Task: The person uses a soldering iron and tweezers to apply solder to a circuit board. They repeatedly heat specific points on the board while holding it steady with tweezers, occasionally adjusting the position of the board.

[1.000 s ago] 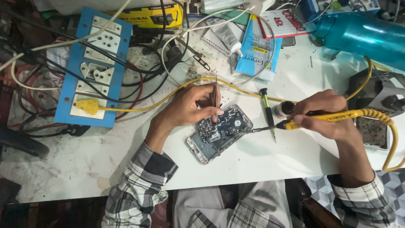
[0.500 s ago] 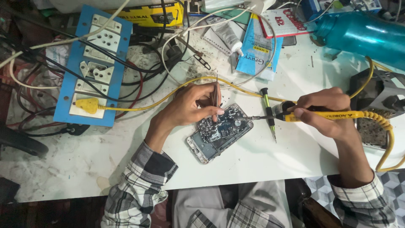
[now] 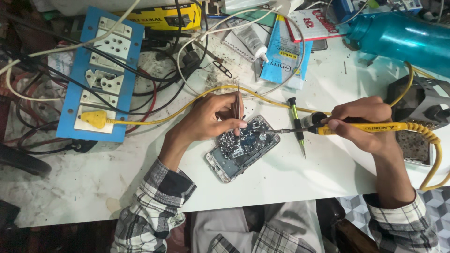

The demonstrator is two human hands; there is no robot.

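Note:
An opened phone [image 3: 241, 149] lies on the white table with its circuit board exposed. My left hand [image 3: 211, 117] pinches thin metal tweezers [image 3: 237, 105], tips down on the board. My right hand [image 3: 363, 122] grips a yellow-handled soldering iron [image 3: 356, 127], held level, with its metal tip reaching the phone's upper right edge. A coiled yellow cord [image 3: 429, 140] runs from the iron toward the right.
A small screwdriver [image 3: 296, 124] lies just right of the phone. A blue socket board [image 3: 101, 75] with a yellow plug and tangled cables fills the left. A teal bottle [image 3: 398, 40], a tube, packets and a dark soldering stand [image 3: 419, 105] sit at the back and right.
My right hand has moved the soldering iron left, bringing its tip from beside the phone onto the phone's edge. My left hand keeps the tweezers on the board.

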